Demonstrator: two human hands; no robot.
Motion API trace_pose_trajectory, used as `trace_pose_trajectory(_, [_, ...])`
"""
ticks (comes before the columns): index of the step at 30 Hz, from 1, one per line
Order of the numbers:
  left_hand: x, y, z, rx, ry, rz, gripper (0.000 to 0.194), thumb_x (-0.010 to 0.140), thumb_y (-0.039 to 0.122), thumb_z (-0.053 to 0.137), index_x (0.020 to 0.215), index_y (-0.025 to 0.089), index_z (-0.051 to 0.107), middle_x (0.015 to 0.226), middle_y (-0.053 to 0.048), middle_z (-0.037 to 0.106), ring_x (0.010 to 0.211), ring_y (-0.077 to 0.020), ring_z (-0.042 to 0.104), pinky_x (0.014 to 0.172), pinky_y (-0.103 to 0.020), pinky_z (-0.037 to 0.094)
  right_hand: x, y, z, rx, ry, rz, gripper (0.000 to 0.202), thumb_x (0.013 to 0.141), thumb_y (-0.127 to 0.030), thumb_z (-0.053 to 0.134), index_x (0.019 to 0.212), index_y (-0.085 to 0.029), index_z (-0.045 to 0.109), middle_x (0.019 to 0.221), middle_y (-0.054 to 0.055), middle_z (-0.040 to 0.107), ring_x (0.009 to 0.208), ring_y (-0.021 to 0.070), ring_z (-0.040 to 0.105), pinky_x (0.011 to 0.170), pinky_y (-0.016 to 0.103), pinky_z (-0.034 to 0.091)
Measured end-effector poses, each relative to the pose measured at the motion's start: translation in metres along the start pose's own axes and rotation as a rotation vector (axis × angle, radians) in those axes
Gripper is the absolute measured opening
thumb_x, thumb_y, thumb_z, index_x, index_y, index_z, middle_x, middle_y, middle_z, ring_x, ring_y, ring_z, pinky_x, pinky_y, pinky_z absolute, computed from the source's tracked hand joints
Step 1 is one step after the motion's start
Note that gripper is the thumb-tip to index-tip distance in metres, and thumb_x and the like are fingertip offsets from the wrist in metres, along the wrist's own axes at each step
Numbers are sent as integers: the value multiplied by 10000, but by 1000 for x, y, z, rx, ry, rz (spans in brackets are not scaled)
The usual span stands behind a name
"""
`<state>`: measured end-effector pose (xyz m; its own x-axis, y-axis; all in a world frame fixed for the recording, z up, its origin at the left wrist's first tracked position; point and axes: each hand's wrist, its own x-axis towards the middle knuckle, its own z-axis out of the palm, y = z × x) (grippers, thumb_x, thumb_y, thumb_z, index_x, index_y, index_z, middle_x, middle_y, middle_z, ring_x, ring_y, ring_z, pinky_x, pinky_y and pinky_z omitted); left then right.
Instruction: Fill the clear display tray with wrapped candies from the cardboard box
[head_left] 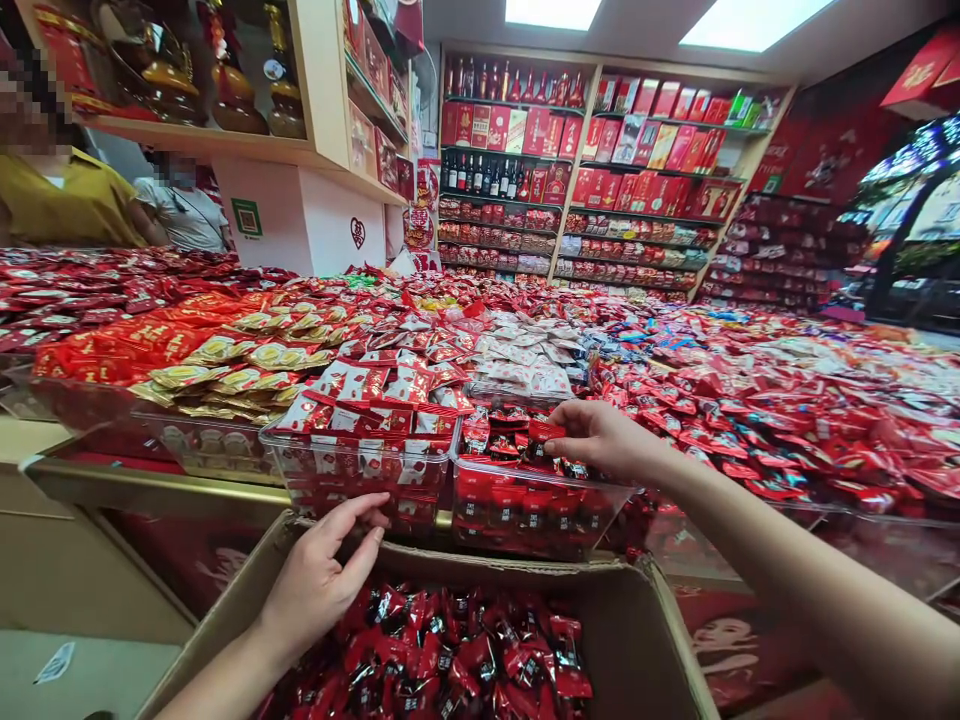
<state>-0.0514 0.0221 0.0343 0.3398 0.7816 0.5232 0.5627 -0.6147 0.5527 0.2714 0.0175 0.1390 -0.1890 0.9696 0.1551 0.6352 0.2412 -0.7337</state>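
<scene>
Observed at the right hand (600,440): extended over the front of a clear bin (480,466), fingers half bent, tips down at the red-wrapped candies (510,505) inside. Cannot confirm a grip on any candy, with fingertips partly lost among the wrappers. Observed at the left hand (322,560): half open, thumb apart from fingers, gripping nothing, held above the far left part of a cardboard box (630,620), near the next bin (277,437). Noted inside the box: a loose heap of dark red candies (465,650). Noted in the next bin: red-and-white packets (397,385), with gold packets (262,355) farther left. Noted behind the candies: white packets (525,355). Recorded beyond: bottles (480,172) and red boxes (510,130) on wall shelves (577,93).
</scene>
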Motion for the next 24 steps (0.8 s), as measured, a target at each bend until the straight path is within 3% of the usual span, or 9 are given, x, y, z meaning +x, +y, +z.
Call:
trace_pose_trajectory(3, [0, 1, 0, 32, -4, 33, 291, 797, 258, 464, 1086, 221, 462, 877, -5, 608, 743, -142, 595, 595, -200, 486, 1, 2, 3, -46, -134, 33, 134, 684, -284, 560, 731, -160, 541, 634, -18, 551, 558, 99, 479, 498, 215, 357])
trace_pose_trajectory(6, [1, 3, 1, 73, 13, 105, 281, 794, 235, 463, 1074, 212, 474, 865, -9, 603, 760, -144, 587, 651, -220, 483, 2, 2, 3, -76, -184, 61, 139, 666, -285, 570, 706, -154, 549, 623, -19, 550, 543, 96, 466, 490, 211, 351])
trace_pose_trajectory(13, [5, 6, 3, 125, 23, 194, 281, 792, 186, 451, 1072, 200, 471, 839, -14, 587, 786, -149, 567, 727, -255, 446, 3, -2, 4, -173, -109, 78, 144, 628, -250, 589, 713, -167, 509, 607, -28, 523, 551, 101, 446, 485, 209, 338])
trace_pose_trajectory(19, [3, 6, 2, 119, 4, 198, 288, 800, 183, 443, 1087, 202, 454, 835, -13, 577, 784, -147, 557, 723, -259, 440, 3, -7, 2, -360, -212, 93, 168, 688, -329, 533, 660, -175, 595, 579, -16, 567, 531, 109, 470, 468, 211, 340])
trace_pose_trajectory(24, [2, 7, 3, 124, -2, 200, 282, 805, 190, 438, 1086, 200, 453, 841, -19, 575, 788, -152, 552, 726, -269, 438, 5, -13, 0, -450, -146, 60, 117, 657, -278, 561, 668, -172, 608, 580, -1, 593, 551, 129, 508, 474, 219, 339])
